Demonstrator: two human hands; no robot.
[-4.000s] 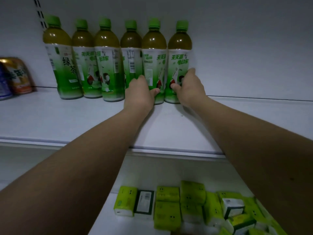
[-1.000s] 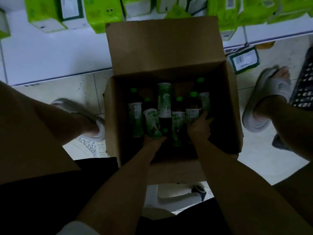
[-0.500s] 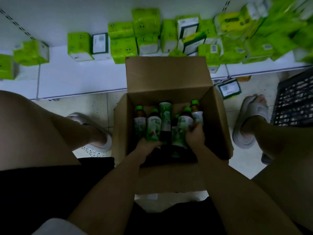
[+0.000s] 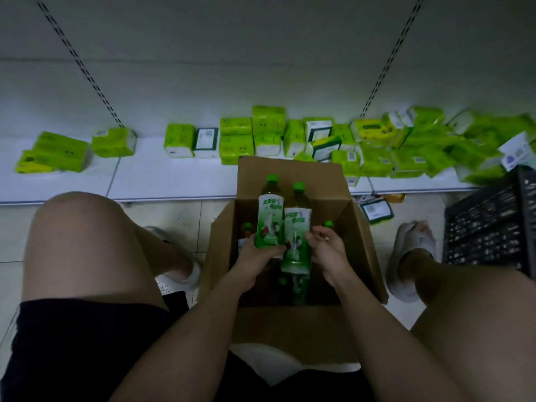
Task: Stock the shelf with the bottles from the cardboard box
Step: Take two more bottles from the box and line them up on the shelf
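Over the cardboard box [image 4: 290,320], the left hand [image 4: 255,258] grips one bottle [image 4: 269,219]; the right hand [image 4: 329,250] holds another bottle [image 4: 296,227], fingers curled. Green packs [image 4: 249,140] crowd the low shelf [image 4: 162,181]; a black crate [image 4: 493,224] stands right.

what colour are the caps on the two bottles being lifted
Green, on both plastic tea bottles' caps, in the head view.

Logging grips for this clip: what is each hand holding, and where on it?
Left hand grips one green-capped tea bottle by its base; right hand holds the other low on its side.

Tiled floor [image 4: 179,219], cardboard box [image 4: 290,329], black crate [image 4: 493,227], low shelf [image 4: 159,181], green packs [image 4: 249,137]
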